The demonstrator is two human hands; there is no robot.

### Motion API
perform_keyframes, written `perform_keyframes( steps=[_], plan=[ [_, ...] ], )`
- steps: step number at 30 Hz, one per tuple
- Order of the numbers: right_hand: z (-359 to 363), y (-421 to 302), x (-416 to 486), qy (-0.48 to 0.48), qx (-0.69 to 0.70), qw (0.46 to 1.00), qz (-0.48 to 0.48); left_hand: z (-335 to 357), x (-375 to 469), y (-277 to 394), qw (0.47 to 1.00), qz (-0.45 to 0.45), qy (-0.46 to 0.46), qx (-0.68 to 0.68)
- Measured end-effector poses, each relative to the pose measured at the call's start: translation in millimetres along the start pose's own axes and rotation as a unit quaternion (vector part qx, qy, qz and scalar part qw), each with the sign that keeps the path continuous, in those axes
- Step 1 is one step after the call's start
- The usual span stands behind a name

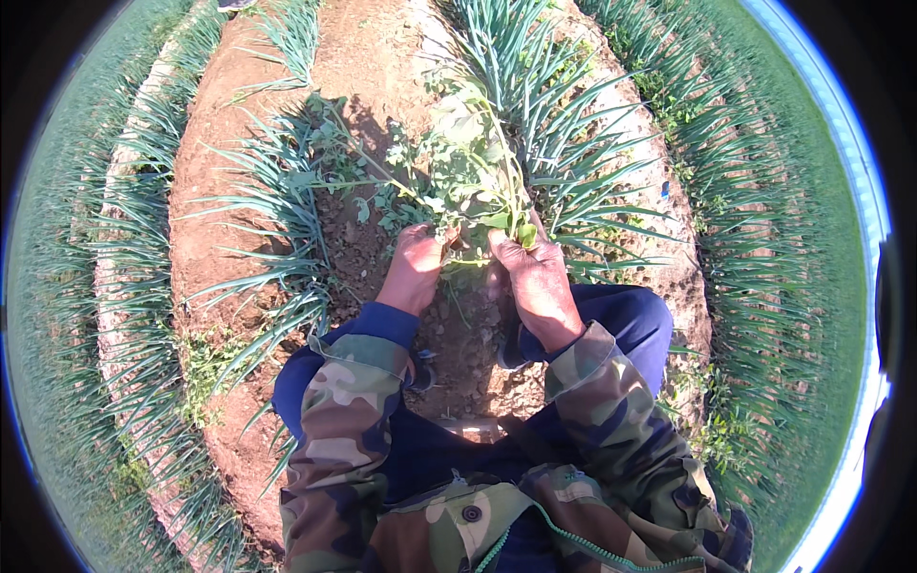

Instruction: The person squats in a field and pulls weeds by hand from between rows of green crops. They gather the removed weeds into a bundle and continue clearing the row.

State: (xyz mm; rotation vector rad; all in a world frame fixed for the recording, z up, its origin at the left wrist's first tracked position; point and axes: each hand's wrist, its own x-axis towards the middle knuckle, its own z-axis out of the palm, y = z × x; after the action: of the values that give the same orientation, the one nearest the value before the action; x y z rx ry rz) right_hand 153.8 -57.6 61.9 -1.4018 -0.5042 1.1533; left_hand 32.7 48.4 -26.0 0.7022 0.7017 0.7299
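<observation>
Both of my hands are before me, over the soil furrow between two rows of green onion plants. My left hand (418, 263) is closed around the stems of leafy green weeds (462, 154), whose branches spread up and to the left over the soil. Close beside it on the right, my right hand (531, 276) grips more stems of the leafy bunch, with the thumb on top near a bright green leaf. The palms and most fingertips are hidden. Dark blue cuffs and camouflage sleeves cover both wrists and forearms.
Green onion rows stand on the left (286, 208) and on the right (544, 107). My bent knees, in dark blue trousers (623, 322), flank the furrow (458, 336). Low weeds (208, 365) grow on the left ridge. A small blue scrap (665, 190) lies on the right ridge.
</observation>
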Motion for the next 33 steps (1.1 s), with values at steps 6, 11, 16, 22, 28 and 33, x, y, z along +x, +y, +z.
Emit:
perform_keyframes(
  steps=[6, 11, 16, 22, 28, 33],
  plan=[
    [-17, -11, 2, 0.03, 0.133, 0.99, 0.035, -13, 17, -2, 0.99, -0.128, 0.062, -0.017],
    [-54, -20, 6, 0.073, 0.245, 0.967, -0.003, -38, 18, 15, 0.956, 0.064, 0.064, 0.279],
    [-66, -5, 9, 0.022, 0.2, 0.979, 0.015, -24, 19, 24, 0.997, 0.03, 0.015, -0.072],
    [-42, 17, 2, -0.046, 0.11, 0.987, 0.107, -5, -1, 38, 0.986, 0.081, 0.031, 0.141],
    [-28, 9, 2, -0.11, 0.267, 0.947, 0.141, 2, -3, 37, 0.985, 0.083, -0.085, 0.124],
    [-22, 6, 3, -0.068, 0.208, 0.968, 0.12, 4, -4, 40, 0.961, 0.088, -0.156, 0.21]
  ],
)
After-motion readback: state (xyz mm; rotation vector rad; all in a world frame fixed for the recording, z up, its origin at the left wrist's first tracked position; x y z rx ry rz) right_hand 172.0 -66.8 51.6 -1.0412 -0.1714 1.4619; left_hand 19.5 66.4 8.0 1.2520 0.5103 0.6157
